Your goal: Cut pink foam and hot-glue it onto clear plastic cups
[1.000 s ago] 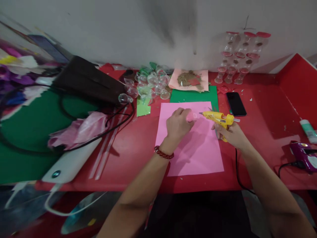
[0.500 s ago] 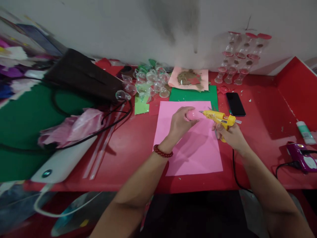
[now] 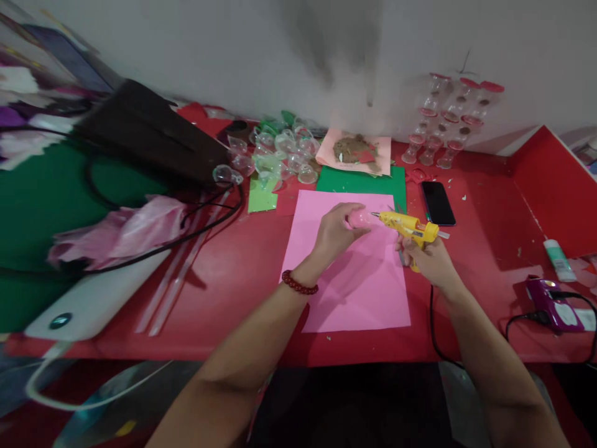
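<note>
One pink sheet [image 3: 354,298] lies on the red table [image 3: 233,298], and two hands work above it. The left hand [image 3: 336,227], with one red bead bracelet [image 3: 298,285] at its wrist, is curled round one small plastic piece [image 3: 360,218] over the far half of the sheet. The grip is narrow, and the piece sits between the thumb and the fingers, its right side facing out of the hand; tinted by the pink below, its exact shape is hard to make out.

The right hand [image 3: 425,254], at the sheet's right edge, is closed round the handle of one yellow glue gun [image 3: 405,225]. The gun's body lies above that grip, its nozzle pointing left over the sheet to the open side of the piece; whether the tip touches cannot be told. One clear glue stick [image 3: 444,235] pokes from its back.

Left of the sheet lie two clear rods [image 3: 180,274]. Beyond its far left corner is a heap of plastic cups [image 3: 284,152], too tangled to count. Just past its far edge lie one green sheet [image 3: 364,180] and one peach sheet [image 3: 385,149]. To its right is one phone [image 3: 438,203], and behind that stand three columns of clear cups [image 3: 441,121].
</note>
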The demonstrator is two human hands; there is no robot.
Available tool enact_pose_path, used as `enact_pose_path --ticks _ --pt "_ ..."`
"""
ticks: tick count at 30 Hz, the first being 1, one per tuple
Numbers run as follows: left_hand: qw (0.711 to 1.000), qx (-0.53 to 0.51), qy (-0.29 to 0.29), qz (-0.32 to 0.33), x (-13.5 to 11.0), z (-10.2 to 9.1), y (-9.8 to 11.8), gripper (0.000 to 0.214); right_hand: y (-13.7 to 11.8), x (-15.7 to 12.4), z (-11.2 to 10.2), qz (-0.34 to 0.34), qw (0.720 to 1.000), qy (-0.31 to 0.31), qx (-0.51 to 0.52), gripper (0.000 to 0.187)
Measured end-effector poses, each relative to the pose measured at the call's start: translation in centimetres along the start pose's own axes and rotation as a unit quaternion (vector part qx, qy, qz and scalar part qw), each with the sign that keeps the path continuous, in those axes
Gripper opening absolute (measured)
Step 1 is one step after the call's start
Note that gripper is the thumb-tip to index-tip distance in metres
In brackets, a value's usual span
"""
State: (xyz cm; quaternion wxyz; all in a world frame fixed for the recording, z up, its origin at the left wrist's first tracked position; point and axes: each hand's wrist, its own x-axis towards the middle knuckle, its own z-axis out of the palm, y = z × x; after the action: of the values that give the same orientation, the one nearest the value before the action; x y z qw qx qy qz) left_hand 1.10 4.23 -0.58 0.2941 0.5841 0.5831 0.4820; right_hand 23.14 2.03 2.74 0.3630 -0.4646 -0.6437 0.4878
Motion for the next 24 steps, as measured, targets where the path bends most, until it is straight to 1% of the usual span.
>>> enact_pose_path --ticks 5,10,14,18,24 --pt "1.000 0.001 -0.006 -0.004 0.16 -0.10 0.12 0.047 0.49 0.15 0.17 0.002 1.000 -0.001 -0.005 0.058" --pt "1.000 -0.003 -0.010 -0.005 0.17 -0.27 0.23 0.047 0.22 0.21 0.35 0.004 1.000 0.025 0.002 0.058" --pt "1.000 -0.002 -0.006 -0.008 0.22 -0.30 0.13 0.048 0.13 0.22 0.29 0.003 1.000 0.020 -0.005 0.056" --pt "1.000 -0.007 -0.007 -0.009 0.28 -0.28 0.02 0.050 0.19 0.21 0.27 0.012 1.000 0.027 0.005 0.059" --pt "1.000 0.004 -0.016 -0.010 0.12 -0.47 0.52 0.048 0.21 0.23 0.35 0.007 0.999 0.034 0.009 0.060"
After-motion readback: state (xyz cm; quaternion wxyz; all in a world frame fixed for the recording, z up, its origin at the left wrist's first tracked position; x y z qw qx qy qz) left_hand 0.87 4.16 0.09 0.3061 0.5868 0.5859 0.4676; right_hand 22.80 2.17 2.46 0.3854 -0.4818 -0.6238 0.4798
